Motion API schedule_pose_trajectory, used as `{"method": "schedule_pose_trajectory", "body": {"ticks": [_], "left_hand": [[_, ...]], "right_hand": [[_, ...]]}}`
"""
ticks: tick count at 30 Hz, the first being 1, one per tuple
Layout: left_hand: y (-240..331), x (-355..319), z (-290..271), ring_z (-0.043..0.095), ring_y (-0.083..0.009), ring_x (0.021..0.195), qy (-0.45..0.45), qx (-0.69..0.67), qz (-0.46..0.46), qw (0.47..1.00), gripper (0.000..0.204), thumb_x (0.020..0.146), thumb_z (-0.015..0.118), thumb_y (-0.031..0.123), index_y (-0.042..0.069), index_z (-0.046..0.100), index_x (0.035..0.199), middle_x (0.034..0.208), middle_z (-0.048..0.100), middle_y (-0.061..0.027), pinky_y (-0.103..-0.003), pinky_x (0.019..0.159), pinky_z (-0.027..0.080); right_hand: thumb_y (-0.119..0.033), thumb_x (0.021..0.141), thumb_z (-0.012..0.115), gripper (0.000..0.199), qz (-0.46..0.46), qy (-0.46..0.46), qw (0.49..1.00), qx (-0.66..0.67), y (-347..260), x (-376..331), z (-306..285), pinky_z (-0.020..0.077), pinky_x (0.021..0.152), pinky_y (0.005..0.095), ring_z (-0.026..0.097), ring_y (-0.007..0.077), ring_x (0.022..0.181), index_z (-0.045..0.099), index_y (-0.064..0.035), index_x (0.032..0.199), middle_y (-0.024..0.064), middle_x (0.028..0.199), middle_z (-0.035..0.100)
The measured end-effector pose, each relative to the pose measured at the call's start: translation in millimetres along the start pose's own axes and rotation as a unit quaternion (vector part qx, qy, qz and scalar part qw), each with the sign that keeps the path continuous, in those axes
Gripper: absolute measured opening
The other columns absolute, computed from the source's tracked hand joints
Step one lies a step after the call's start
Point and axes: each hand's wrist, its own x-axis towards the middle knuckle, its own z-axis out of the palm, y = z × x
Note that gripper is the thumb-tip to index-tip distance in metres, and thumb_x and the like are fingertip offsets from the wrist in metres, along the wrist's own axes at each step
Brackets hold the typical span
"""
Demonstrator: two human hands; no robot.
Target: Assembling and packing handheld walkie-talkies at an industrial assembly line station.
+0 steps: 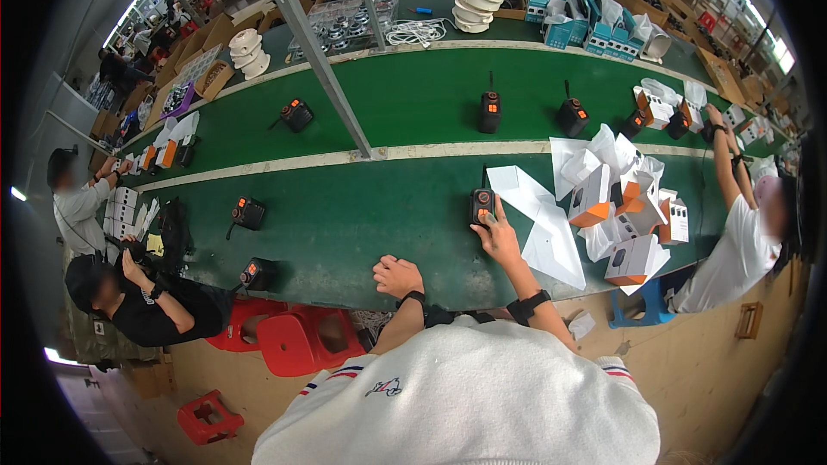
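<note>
My right hand (501,239) reaches over the green bench and has its fingers on a black radio-like device (482,204) with orange buttons and a thin antenna. The device rests at the bench surface with its antenna pointing away from me. My left hand (398,276) lies at the near edge of the bench, fingers curled in, with nothing visible in it. Just right of the device are folded white paper sheets (536,215). Beyond them is a heap of opened white-and-orange boxes (591,195) and crumpled white wrapping (610,151).
Similar black devices stand on the green belt (413,86) and at the bench's left, one of them (249,213) nearest. A metal post (319,52) rises from the pale rail. Co-workers sit left (164,306) and right (732,241). Red stools (301,343) are behind my left side.
</note>
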Motion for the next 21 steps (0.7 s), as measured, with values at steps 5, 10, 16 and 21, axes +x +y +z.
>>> {"method": "schedule_pose_trajectory", "body": {"ticks": [5, 10, 16, 21], "left_hand": [[-0.7, 0.2, -0.9, 0.048, -0.0246, 0.092, 0.0, -0.004, -0.002, 1.0, 0.015, 0.079, 0.053, 0.022, 0.016, 0.048, 0.092, 0.098, 0.047, -0.0043, -0.04, 0.073, 0.037], [-1.2, 0.2, -0.4, 0.048, -0.0246, 0.092, -0.009, -0.007, -0.001, 1.0, 0.014, 0.079, 0.052, 0.021, 0.016, 0.049, 0.092, 0.099, 0.047, -0.0045, -0.041, 0.074, 0.038], [-1.3, 0.9, -0.5, 0.048, -0.0244, 0.092, -0.012, -0.001, -0.002, 1.0, 0.015, 0.08, 0.052, 0.021, 0.016, 0.048, 0.092, 0.099, 0.047, -0.0043, -0.04, 0.073, 0.037], [-1.2, 0.9, -0.7, 0.048, -0.0242, 0.092, -0.011, 0.0, 0.0, 1.0, 0.015, 0.079, 0.053, 0.022, 0.016, 0.048, 0.092, 0.098, 0.046, -0.0041, -0.04, 0.073, 0.037]], "right_hand": [[-0.019, 0.077, 0.071, 0.024, -0.001, 0.001, 1.0, -0.001, -1.7, -0.5, 0.3, 0.0516, 0.075, 0.0413, 0.049, 0.0361, 0.117, 0.063, -0.0014, 0.091, 0.0297, 0.13, 0.043], [-0.019, 0.078, 0.071, 0.023, 0.005, 0.006, 1.0, -0.001, -2.7, -0.5, 0.5, 0.0517, 0.075, 0.0415, 0.05, 0.0365, 0.117, 0.062, -0.0021, 0.091, 0.0298, 0.131, 0.042], [-0.02, 0.078, 0.07, 0.024, 0.005, 0.001, 1.0, 0.002, -2.9, -0.2, 0.0, 0.0516, 0.075, 0.0414, 0.049, 0.0363, 0.118, 0.063, -0.0023, 0.092, 0.0298, 0.131, 0.042], [-0.022, 0.079, 0.069, 0.024, 0.002, -0.001, 1.0, -0.005, -2.9, -0.3, -0.4, 0.0514, 0.074, 0.0415, 0.049, 0.0362, 0.118, 0.064, -0.0027, 0.093, 0.0296, 0.132, 0.041]]}}
